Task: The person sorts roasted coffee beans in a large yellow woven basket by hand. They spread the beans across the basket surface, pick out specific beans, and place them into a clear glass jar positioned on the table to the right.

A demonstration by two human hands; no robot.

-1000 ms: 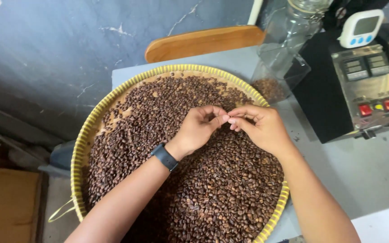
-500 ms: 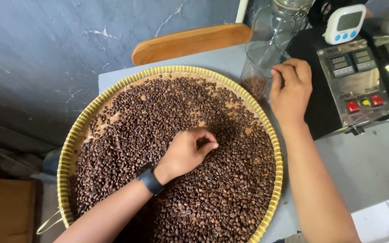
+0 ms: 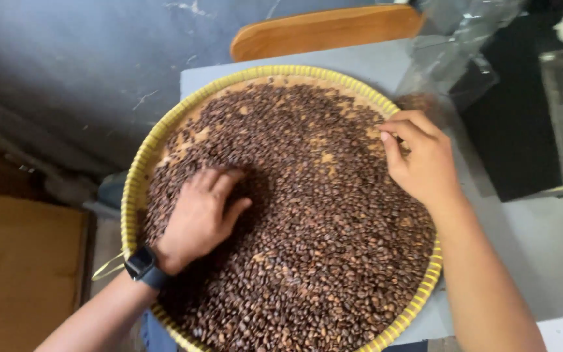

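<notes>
Sorting coffee beans [image 3: 307, 215] on a round tray [image 3: 139, 171].
Left hand [image 3: 198, 218] (fingers curled, gripping nothing) presses beans near the left rim — right hand [image 3: 421, 156] pinches at the right rim.

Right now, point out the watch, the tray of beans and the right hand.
watch [image 3: 140, 263], head view, on its dark face.
tray [image 3: 139, 156], head view, on its yellow woven rim.
right hand [image 3: 425, 160], head view, on its back.

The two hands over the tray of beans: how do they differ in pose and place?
The left hand lies palm down on the beans, fingers spread, toward the tray's left side; the right hand is at the right rim of the tray, fingertips pinched together. The left wrist wears a dark watch; the right wrist is bare. Both touch the beans.
</notes>
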